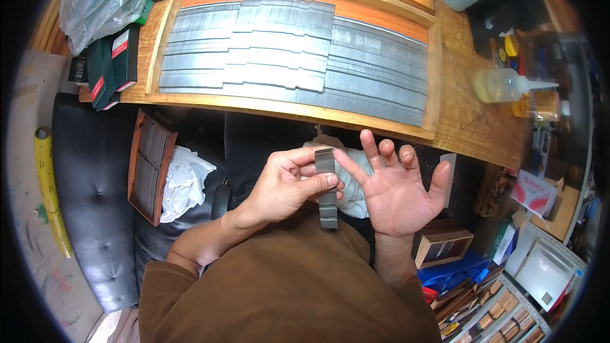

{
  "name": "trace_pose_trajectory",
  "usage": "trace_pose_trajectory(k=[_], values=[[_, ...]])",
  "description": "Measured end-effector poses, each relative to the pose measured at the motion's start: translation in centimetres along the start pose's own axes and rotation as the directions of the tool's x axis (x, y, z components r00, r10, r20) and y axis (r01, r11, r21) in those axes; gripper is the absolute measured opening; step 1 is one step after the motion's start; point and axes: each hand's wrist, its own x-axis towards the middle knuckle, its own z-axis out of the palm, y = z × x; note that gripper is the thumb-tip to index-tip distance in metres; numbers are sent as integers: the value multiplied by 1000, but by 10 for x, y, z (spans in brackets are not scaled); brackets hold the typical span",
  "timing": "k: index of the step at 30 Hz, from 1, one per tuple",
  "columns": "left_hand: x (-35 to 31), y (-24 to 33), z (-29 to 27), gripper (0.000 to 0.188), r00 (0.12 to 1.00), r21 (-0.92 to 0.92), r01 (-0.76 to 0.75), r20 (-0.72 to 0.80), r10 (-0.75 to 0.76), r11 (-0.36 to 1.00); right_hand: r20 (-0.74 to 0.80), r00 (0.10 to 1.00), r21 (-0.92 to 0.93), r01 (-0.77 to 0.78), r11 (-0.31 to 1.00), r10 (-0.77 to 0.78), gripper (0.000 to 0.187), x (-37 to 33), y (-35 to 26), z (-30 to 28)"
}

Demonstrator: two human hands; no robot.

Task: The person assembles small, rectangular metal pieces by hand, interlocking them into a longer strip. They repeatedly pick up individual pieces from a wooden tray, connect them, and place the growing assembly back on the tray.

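Observation:
My left hand (286, 181) pinches a narrow stack of thin dark grey strips (328, 208) between thumb and fingers, in front of my chest. The stack stands lengthwise, its lower end hanging below the thumb. To its right, my right hand (400, 197) is open, palm up, fingers spread. Its index fingertip lies against or just beside the stack's upper end; whether they touch, I cannot tell. Beyond both hands, a shallow wooden tray (286, 107) on the table holds rows of similar grey strips (375, 67), with a raised layer across the middle.
A smaller wooden tray (166, 181) of grey strips leans beside a white cloth (185, 181) on the black seat (95, 197). Dark boxes (103, 76) and a plastic bag (105, 0) sit at the table's left. Squeeze bottles (499, 86) stand at the right.

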Motion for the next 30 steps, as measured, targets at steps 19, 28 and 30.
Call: trace_pose_trajectory(k=[19,28,30], values=[[5,-3,-8,35,1000,43,-1,12,0,999,-110,993,40,-40,998,44,56,-4,4,-3],[6,2,-14,32,998,45,67,15,-68,997,-45,999,-19,23,1000,-24,49,-9,0,-8],[8,0,-15,33,999,64,44,12,-45,997,-54,999,-14,-3,1000,2,50,-11,2,-5]])
